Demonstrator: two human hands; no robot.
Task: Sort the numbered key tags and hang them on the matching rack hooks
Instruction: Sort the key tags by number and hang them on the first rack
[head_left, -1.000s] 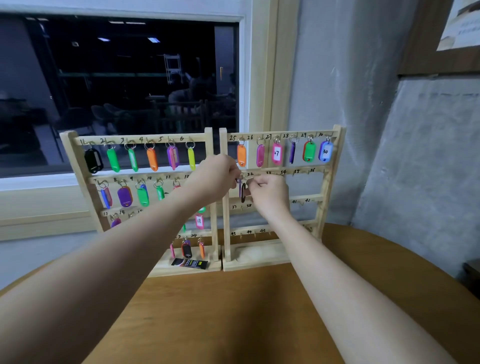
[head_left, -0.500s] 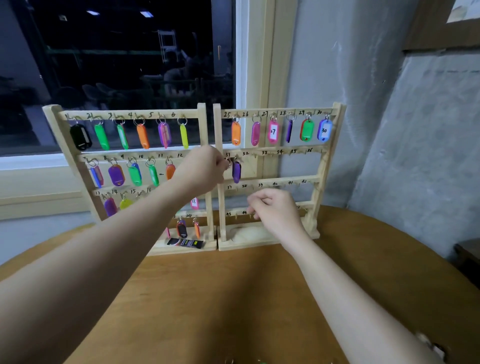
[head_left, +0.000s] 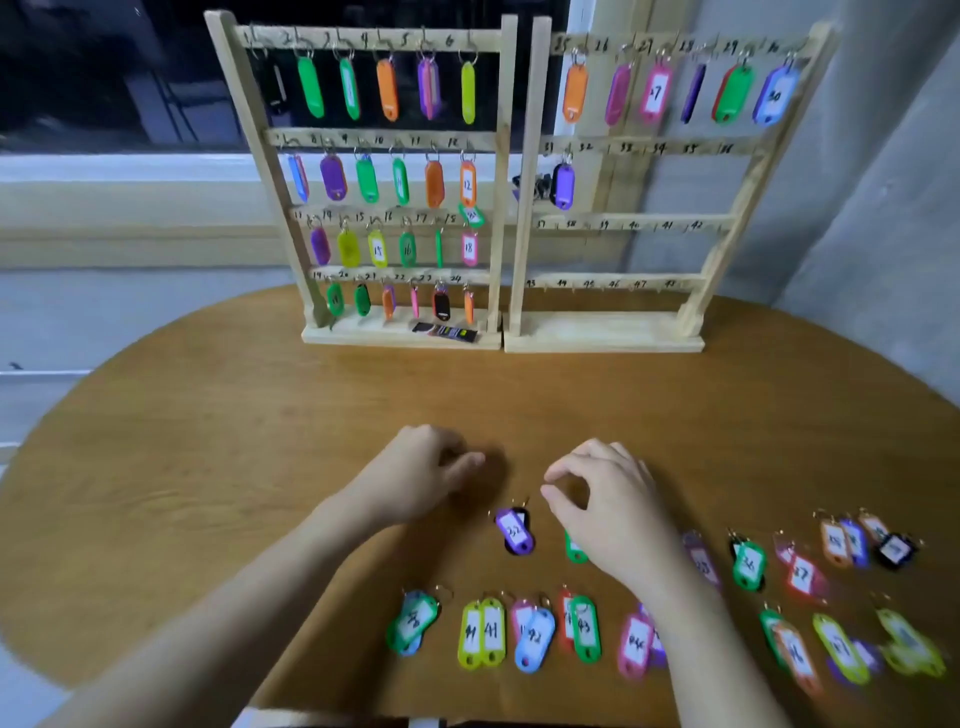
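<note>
Two wooden racks stand at the table's far side. The left rack (head_left: 506, 156) carries tags on all its rows. The right rack (head_left: 530, 208) has its top row filled and a purple tag (head_left: 563, 185) on hook 31. Several loose numbered tags lie near me, among them a purple tag marked 32 (head_left: 514, 531) lying on a black one. My left hand (head_left: 423, 467) hovers above the table, fingers loosely curled, holding nothing. My right hand (head_left: 605, 499) hangs just right of the purple 32 tag, thumb and forefinger curved and apart, partly covering a green tag (head_left: 574, 551).
The round wooden table (head_left: 260, 441) ends close to the racks; a window and a grey wall lie behind. A small black packet (head_left: 445, 331) rests on the left rack's base. Rows of tags (head_left: 483, 631) spread from centre to the right front edge.
Both hands left the right rack and came down to the table near the loose tags. The purple tag stays hanging on hook 31. My view tilted downward.
</note>
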